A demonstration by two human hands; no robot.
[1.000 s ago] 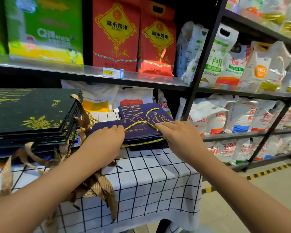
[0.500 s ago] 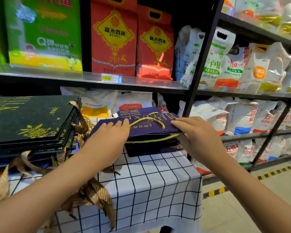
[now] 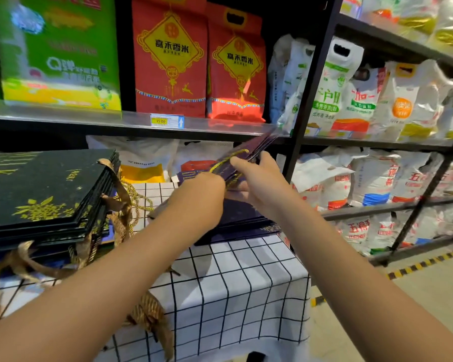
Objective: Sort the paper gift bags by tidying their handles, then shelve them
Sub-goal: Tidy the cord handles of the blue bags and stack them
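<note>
Purple gift bags sit stacked flat at the far right end of the checked tablecloth, and I have the top few lifted off the pile and tilted up toward the shelf edge. My right hand pinches this raised bundle at its near edge, thumb on top and fingers curled underneath, right where the gold cord handle loops across the face. My left hand is closed around the bundle's near left corner, though its fingertips are hidden behind the knuckles, so I cannot tell exactly how they lie.

To do this step well, I judge I should keep the cord trapped flat under my right thumb so it does not swing loose as the bags tilt, and square the edges between both hands before carrying anything to the shelf. The bundle looks thin and slippery, so an even grip on both sides matters; a loose corner could fan the bags apart.

Beside me on the left, the black gift bags lie stacked with their bronze ribbon handles spilling untidily over the cloth, not yet sorted.
</note>
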